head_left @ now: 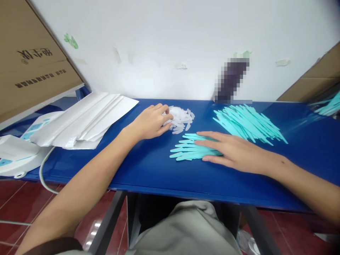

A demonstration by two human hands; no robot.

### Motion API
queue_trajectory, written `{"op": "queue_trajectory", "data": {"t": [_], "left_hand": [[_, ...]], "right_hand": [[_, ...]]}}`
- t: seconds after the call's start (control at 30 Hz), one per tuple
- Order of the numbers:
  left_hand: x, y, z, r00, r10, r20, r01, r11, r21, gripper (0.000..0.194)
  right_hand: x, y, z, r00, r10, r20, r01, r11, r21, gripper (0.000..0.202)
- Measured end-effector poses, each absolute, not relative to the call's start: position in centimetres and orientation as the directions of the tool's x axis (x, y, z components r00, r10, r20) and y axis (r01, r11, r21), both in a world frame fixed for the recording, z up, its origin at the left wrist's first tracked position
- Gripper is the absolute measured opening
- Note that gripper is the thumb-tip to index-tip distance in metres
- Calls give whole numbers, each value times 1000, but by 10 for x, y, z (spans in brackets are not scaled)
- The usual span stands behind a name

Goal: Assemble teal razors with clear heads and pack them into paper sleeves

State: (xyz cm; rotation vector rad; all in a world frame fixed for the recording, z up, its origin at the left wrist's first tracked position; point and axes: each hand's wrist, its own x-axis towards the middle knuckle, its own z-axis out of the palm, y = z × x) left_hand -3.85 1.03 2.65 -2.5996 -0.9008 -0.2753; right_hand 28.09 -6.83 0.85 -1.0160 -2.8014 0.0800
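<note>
My left hand (152, 120) reaches to a loose pile of small, translucent white plastic pieces (183, 117) at the back middle of the table. Its fingers are bent, with a gap between thumb and forefinger, and the tips touch the pile's left side. My right hand (233, 150) rests palm down, fingers spread, over a small fan of turquoise flat sticks (186, 150). Its palm and fingers cover the sticks' right ends. Behind that hand lies a larger heap of the same turquoise sticks (247, 122).
White paper-like bags (87, 120) lie at the left, partly over a white and blue device (37, 127) with a cable (41, 170). A cardboard box (34, 63) stands at the left. More turquoise sticks (330, 106) show at the right edge. A white wall (159, 46) backs the blue table (148, 170).
</note>
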Motion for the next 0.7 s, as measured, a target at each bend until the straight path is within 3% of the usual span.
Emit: {"op": "queue_trajectory", "data": {"t": [0.23, 0.57, 0.7], "left_hand": [[-42, 3, 37, 747, 606, 272, 652, -748, -123, 43], [-44, -16, 45, 753, 630, 190, 653, -750, -103, 31], [-45, -13, 37, 738, 635, 228, 668, -736, -114, 49]], "right_hand": [[283, -65, 9, -770, 604, 206, 598, 796, -100, 39], [286, -62, 14, -743, 633, 215, 568, 768, -297, 33], [286, -61, 12, -714, 669, 205, 585, 732, -349, 45]]}}
